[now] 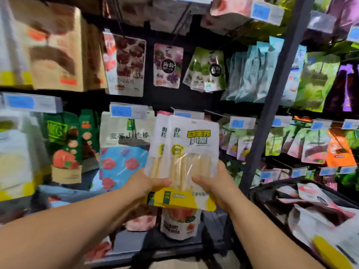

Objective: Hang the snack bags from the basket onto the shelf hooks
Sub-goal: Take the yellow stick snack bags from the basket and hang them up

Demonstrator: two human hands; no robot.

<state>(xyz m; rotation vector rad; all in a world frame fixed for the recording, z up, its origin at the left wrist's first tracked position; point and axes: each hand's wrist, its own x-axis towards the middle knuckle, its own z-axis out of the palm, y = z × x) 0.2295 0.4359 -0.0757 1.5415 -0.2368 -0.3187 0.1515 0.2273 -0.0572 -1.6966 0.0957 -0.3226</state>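
**BAGS ALIGNED FOR HOOKING**

L hand [149,183] grips snack bags [186,152] at the lower-left edge; R hand [215,183] grips the lower-right edge. Bags are upright, hang holes up, tops at price tag [188,114], prob. for threading. Basket [260,197] at far right holds more stock.

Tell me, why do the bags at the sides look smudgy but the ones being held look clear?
Head view: the white snack bags, gripped by the left hand and right hand mid-frame, look fairly sharp; packets toward the edges smear, likely motion blur; the wide lens slants the grey shelf post.
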